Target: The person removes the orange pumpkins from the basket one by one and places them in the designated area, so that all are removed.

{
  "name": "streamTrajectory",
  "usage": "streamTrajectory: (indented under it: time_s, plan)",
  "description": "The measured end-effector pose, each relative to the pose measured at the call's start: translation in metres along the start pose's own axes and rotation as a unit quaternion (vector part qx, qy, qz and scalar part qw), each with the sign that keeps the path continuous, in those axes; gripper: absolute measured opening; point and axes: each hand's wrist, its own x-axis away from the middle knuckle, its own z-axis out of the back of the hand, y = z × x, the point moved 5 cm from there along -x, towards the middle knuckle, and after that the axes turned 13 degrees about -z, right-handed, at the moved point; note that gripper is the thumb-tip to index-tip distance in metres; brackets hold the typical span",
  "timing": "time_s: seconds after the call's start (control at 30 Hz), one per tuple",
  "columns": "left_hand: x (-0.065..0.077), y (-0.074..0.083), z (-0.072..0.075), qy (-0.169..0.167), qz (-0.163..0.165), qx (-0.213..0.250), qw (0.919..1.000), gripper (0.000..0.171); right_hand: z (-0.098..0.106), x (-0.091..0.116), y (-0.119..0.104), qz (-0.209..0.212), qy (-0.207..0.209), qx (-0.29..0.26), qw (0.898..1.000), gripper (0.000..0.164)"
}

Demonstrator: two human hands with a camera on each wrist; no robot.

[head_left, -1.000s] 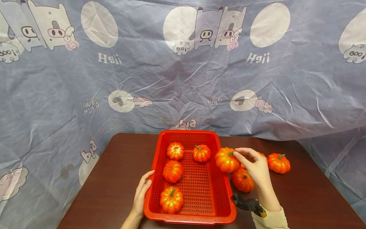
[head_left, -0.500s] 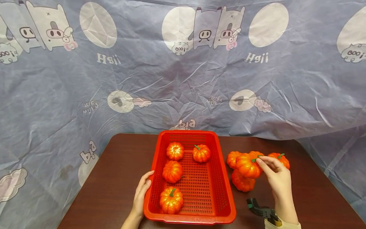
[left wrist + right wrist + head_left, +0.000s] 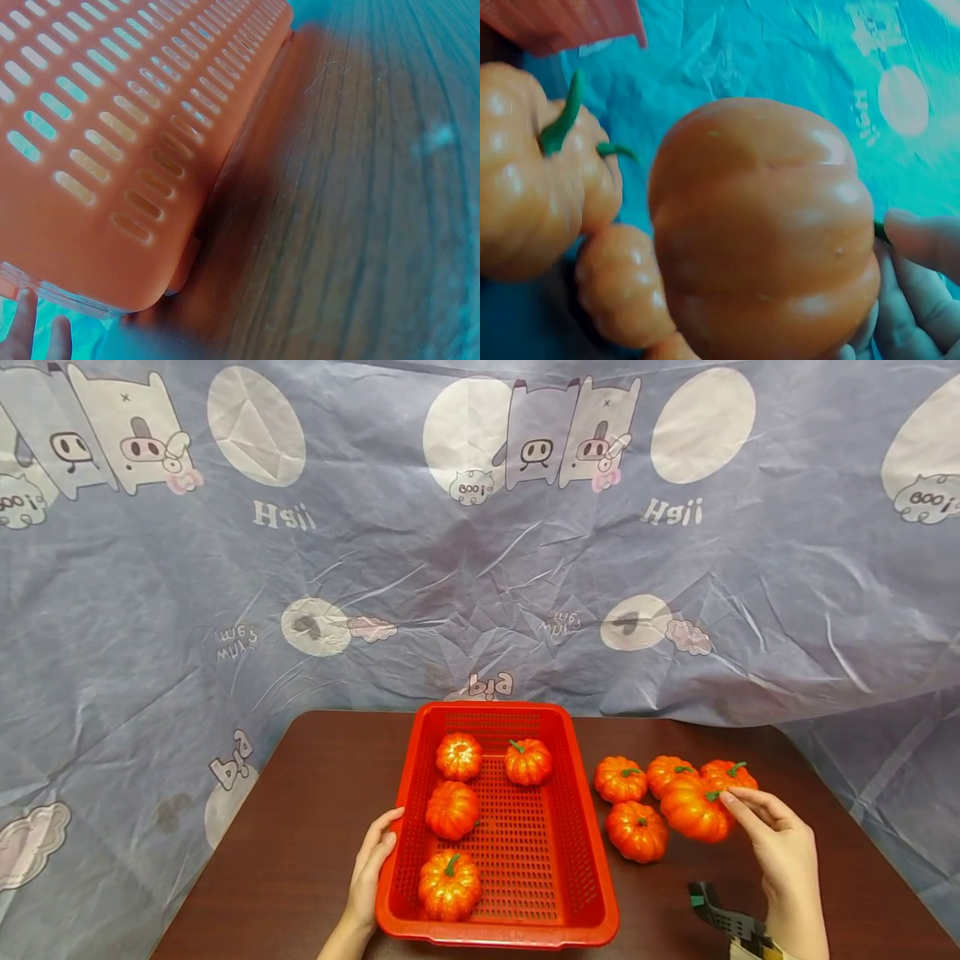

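Observation:
My right hand (image 3: 780,847) pinches the green stem of an orange pumpkin (image 3: 696,810) between thumb and fingers, at the right of the table. In the right wrist view this pumpkin (image 3: 765,232) fills the middle, the thumb (image 3: 922,236) at its stem. Close to it lie a pumpkin (image 3: 637,832) on its left and another pumpkin (image 3: 727,774) behind it. My left hand (image 3: 369,868) rests against the left side of a red plastic basket (image 3: 495,935), its fingers fairly straight. In the left wrist view two fingertips (image 3: 24,315) show by the basket's rim.
Inside the basket are several pumpkins, among them one pumpkin (image 3: 450,885) near the front and one pumpkin (image 3: 528,762) at the back right. More pumpkins, such as a pumpkin (image 3: 620,779), lie right of it. A printed cloth (image 3: 480,568) hangs behind the brown table (image 3: 322,777).
My right hand has carried the pumpkin from the basket's right rim rightward, to beside the other pumpkins on the table. The left hand and basket have stayed in place.

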Motion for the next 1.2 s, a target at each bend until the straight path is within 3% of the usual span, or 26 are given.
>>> streamTrajectory:
  time_s: [0.2, 0.43, 0.67, 0.97, 1.2]
  plan:
    - [0.0, 0.0, 0.0, 0.0, -0.004, 0.002, 1.0, 0.038, 0.018, -0.004, 0.011, -0.025, -0.016, 0.025, 0.999, 0.016]
    - [0.0, 0.001, 0.0, -0.001, -0.002, 0.002, 1.0, 0.038, 0.02, -0.01, 0.021, -0.039, -0.039, 0.076, 0.996, 0.016]
    - [0.0, 0.0, 0.0, -0.001, -0.003, 0.001, 1.0, 0.039, 0.021, -0.018, 0.033, -0.03, -0.014, 0.116, 0.993, 0.013]
    - [0.0, -0.001, 0.0, 0.003, 0.0, -0.002, 1.0, 0.039, 0.032, -0.038, 0.056, -0.04, 0.038, 0.152, 0.987, 0.02]
    - [0.0, -0.001, 0.0, 0.003, 0.001, 0.0, 1.0, 0.039, 0.047, -0.072, 0.095, -0.031, 0.039, 0.188, 0.981, 0.035]
